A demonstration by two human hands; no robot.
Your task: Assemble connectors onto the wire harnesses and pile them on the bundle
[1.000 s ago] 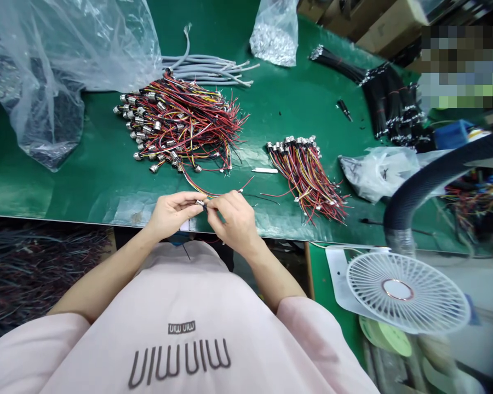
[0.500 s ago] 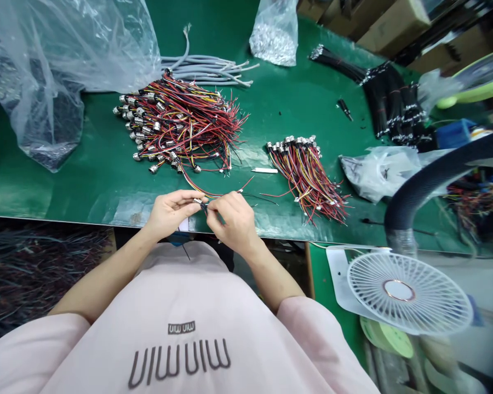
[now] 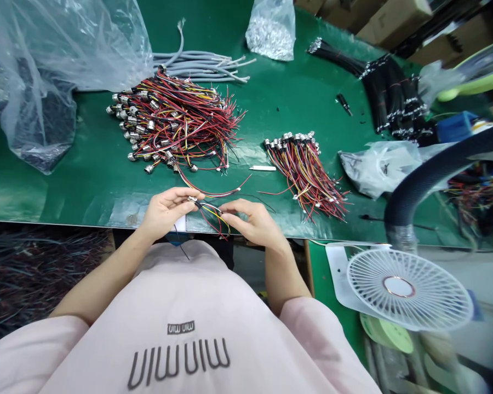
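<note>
Pinched between the thumb and fingers of my left hand (image 3: pixel 164 212) is the metal end of a wired connector (image 3: pixel 193 200). Its black, yellow, white and red wires (image 3: pixel 208 210) fan out to the right over the bench edge. My right hand (image 3: pixel 254 221) closes its thumb and fingertips on some of these wires. Just beyond my hands lies a loose strand of red and yellow wires (image 3: pixel 217 194). A large pile of wired connectors (image 3: pixel 181 120) spreads out ahead, metal ends to the left. A smaller bundle of wired connectors (image 3: pixel 306 172) lies to the right.
A white stick-like piece (image 3: pixel 263 168) lies between the piles. Grey cables (image 3: pixel 205 67), a plastic bag of metal parts (image 3: pixel 271 33) and black cables (image 3: pixel 384 98) are farther back. A large clear bag (image 3: pixel 41 109) stands left. A white fan (image 3: pixel 406 290) is near right.
My right hand has moved right, away from my left hand, along the wires, which now show spread out between them. My left hand has shifted slightly left with the connector.
</note>
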